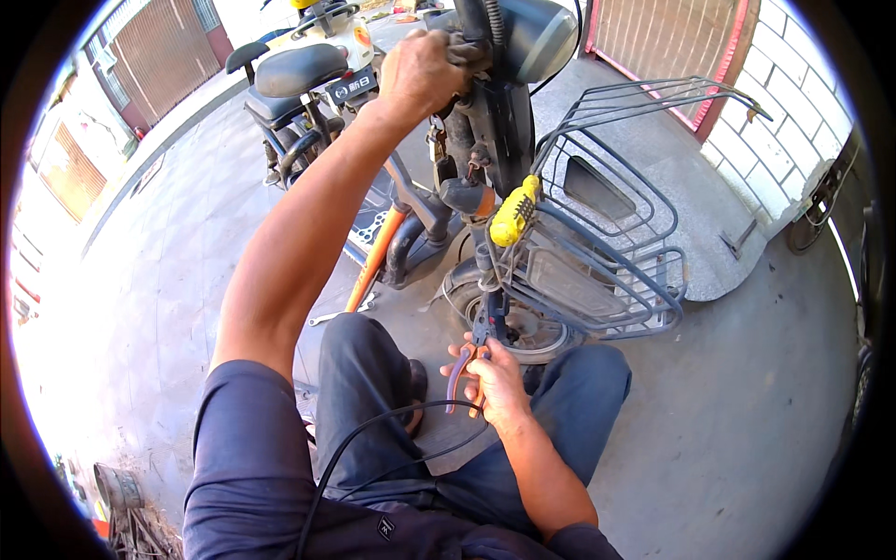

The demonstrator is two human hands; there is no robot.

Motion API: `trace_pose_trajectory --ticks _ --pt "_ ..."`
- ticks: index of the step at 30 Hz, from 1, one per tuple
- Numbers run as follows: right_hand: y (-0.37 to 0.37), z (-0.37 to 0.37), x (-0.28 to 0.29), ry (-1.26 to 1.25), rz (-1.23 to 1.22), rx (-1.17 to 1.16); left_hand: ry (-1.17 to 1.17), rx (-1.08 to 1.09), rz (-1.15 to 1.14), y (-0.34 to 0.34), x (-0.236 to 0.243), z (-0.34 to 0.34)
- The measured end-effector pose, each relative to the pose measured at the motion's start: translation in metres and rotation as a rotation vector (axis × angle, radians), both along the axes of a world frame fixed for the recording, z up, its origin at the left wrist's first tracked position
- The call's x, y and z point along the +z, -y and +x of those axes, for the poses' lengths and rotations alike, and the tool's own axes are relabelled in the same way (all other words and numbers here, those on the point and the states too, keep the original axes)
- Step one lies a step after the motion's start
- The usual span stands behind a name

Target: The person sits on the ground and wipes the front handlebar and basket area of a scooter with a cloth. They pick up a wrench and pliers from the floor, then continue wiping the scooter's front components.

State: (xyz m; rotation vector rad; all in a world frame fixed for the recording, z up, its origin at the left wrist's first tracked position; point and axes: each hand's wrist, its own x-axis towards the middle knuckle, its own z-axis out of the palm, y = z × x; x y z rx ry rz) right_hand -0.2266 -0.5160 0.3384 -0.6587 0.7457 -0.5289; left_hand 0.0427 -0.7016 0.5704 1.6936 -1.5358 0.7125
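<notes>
Pliers [482, 341] with orange and purple handles are held in my right hand [501, 381], low between my knees, jaws pointing up beside the front wheel [532, 327] of an electric bike. Stretched up and forward, my left hand [418, 73] is closed round a dark part beside the bike's headlight [543, 39]; its fingertips are partly hidden. Below that hand, keys [437, 142] hang at the dark steering column [499, 131]. A yellow screwdriver handle [514, 213] with black marks rests at the edge of the wire basket [644, 271].
The basket juts out to the right of the column. An orange frame tube [377, 259] and a wrench [347, 311] lie left of the wheel. Behind stands another scooter with a black seat [301, 70]. A black cable [373, 418] crosses my lap. A metal can [119, 486] is at lower left.
</notes>
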Motion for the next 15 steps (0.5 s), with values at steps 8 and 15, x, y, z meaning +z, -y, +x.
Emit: trace_pose_trajectory --ticks 8,15 --pt "-0.005 0.014 0.002 -0.002 -0.023 0.102 0.255 -0.124 0.226 -0.034 0.033 0.002" --pt "-0.002 0.010 -0.008 -0.030 -0.008 0.043 -0.335 0.065 -0.073 -0.069 -0.019 0.096"
